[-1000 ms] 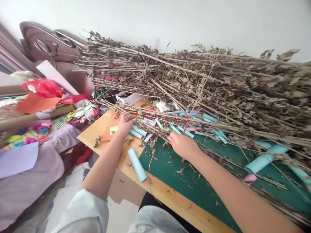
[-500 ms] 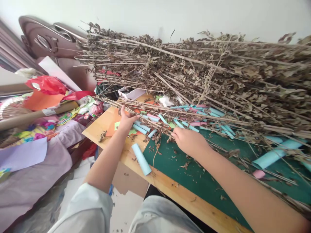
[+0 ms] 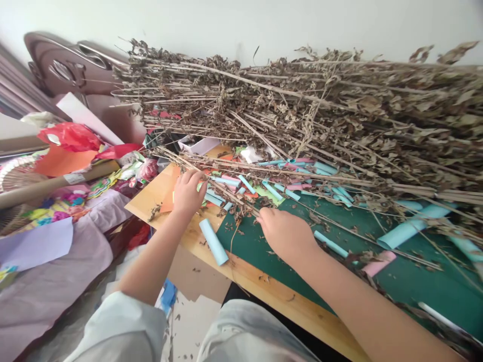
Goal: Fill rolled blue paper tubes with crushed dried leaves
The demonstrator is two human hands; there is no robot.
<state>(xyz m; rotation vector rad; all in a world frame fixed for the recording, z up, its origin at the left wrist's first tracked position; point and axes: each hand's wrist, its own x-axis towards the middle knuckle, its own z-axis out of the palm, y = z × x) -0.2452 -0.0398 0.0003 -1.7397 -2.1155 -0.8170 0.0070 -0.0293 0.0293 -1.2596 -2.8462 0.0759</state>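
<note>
A thin bunch of dried stalks (image 3: pixel 232 195) with withered brown leaves runs between my two hands over the table. My right hand (image 3: pixel 289 232) is closed around its near end, just above the green mat (image 3: pixel 245 247). My left hand (image 3: pixel 188 193) has its fingers curled over the stalks farther left; its palm side is hidden. Below the bunch lies a light blue paper tube (image 3: pixel 213 242), across the wooden edge beside the mat. More small blue and pink paper rolls lie scattered behind the stalks.
A large heap of dried plants (image 3: pixel 226 90) fills the back along the wall. A pink roll (image 3: pixel 380 264) and a bigger blue tube (image 3: pixel 413 227) lie at right. Coloured paper, a red plastic bag (image 3: pixel 70 136) and a long cardboard tube (image 3: pixel 49 186) crowd the left.
My left hand's spread thumb and fingers have curled in over the stalks. My right hand still grips the bunch. A blue roll and more of the pink roll now show beside my right forearm.
</note>
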